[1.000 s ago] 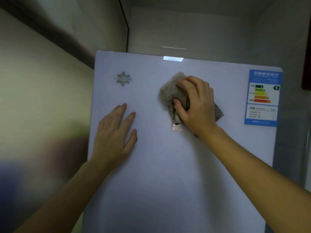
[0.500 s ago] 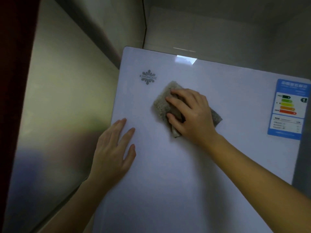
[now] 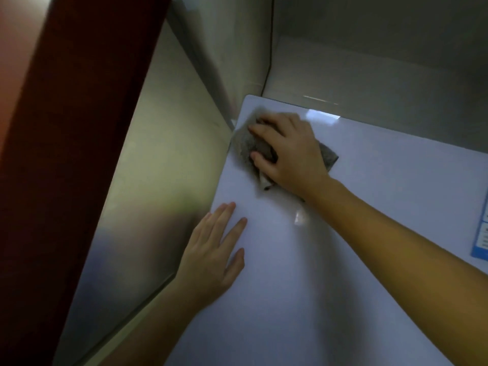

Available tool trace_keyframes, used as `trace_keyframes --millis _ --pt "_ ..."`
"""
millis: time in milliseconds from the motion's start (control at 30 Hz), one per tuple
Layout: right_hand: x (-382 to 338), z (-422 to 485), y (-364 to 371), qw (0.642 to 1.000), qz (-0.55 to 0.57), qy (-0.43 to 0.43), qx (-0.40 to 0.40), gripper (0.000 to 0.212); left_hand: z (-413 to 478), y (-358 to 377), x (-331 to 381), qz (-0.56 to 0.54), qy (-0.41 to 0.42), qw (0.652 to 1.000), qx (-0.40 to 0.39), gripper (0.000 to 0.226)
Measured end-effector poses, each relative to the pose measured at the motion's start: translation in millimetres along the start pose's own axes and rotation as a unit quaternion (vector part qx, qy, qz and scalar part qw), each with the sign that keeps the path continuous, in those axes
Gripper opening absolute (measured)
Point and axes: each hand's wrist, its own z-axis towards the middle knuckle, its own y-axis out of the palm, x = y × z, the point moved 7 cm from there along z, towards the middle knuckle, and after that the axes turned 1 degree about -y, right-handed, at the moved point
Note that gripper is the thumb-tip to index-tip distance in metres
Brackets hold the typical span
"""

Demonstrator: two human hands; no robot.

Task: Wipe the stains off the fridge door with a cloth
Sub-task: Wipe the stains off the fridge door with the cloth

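The white fridge door (image 3: pixel 356 260) fills the lower right of the view. My right hand (image 3: pixel 290 151) presses a grey cloth (image 3: pixel 244 142) flat against the door's top left corner, covering the logo there. The cloth sticks out to the left of my fingers and behind my wrist. My left hand (image 3: pixel 211 254) lies flat on the door below, fingers spread, near the door's left edge, holding nothing. No stains are visible on the bare door surface.
A shiny metal wall panel (image 3: pixel 148 180) runs along the fridge's left side. A dark red frame (image 3: pixel 66 154) stands further left. A blue energy label (image 3: pixel 482 241) shows at the right edge. A thin black cable (image 3: pixel 269 48) hangs behind the fridge.
My right hand slid the cloth up and left from the door's middle to its top left corner, over the logo. The view swung left. My left hand stayed flat on the door.
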Motion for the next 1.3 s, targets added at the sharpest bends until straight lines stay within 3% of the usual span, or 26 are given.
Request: trace_keyframes --millis 133,233,333,467,567,667,767,833,900,1000,1067,1133,1233,1300 --pt "-27 -56 0 0.992 0.004 -0.12 -0.034 0.043 -1 0 0 -0.004 0.005 1.0 0.011 0.054" --pt "-11 -83 -18 0.988 -0.019 -0.149 -0.02 0.037 0 1 1 -0.005 0.0 1.0 0.012 0.053" --pt "34 -78 -43 0.996 -0.051 -0.068 0.021 0.038 0 1 2 -0.007 -0.012 1.0 0.019 0.052" --pt "83 -58 -64 0.985 -0.036 0.136 0.099 0.043 0 1 2 -0.007 -0.009 1.0 0.017 0.051" --pt "70 -56 -54 0.978 -0.028 0.177 0.107 0.045 0 1 1 -0.001 -0.006 1.0 0.013 0.052" --pt "18 -71 -29 0.999 -0.012 0.021 0.04 0.043 1 1 1 0.005 -0.002 1.0 0.015 0.052" --pt "-29 -110 -13 0.981 0.012 -0.187 -0.053 0.034 1 0 2 0.011 -0.001 1.0 0.015 0.051" --pt "-25 -126 -19 0.971 0.01 -0.227 -0.075 0.031 1 -1 3 0.015 0.0 1.0 0.011 0.051" --pt "7 -124 -37 0.983 -0.011 -0.18 -0.045 0.032 1 0 2 0.015 -0.005 1.0 0.005 0.053" --pt "78 -110 -76 0.998 -0.051 -0.01 0.03 0.04 0 0 5 0.015 -0.019 1.0 0.009 0.053" --pt "115 -110 -97 0.992 -0.049 0.096 0.065 0.044 2 -1 9 0.014 -0.037 0.999 0.016 0.052" --pt "128 -119 -106 0.985 -0.04 0.148 0.079 0.045 3 -1 14 0.016 -0.06 0.998 0.019 0.053" --pt "106 -143 -95 0.993 -0.032 0.103 0.041 0.045 4 -2 25 0.027 -0.075 0.996 0.03 0.054" --pt "68 -169 -82 0.999 -0.019 -0.03 -0.005 0.04 4 0 37 0.031 -0.068 0.997 0.027 0.053"
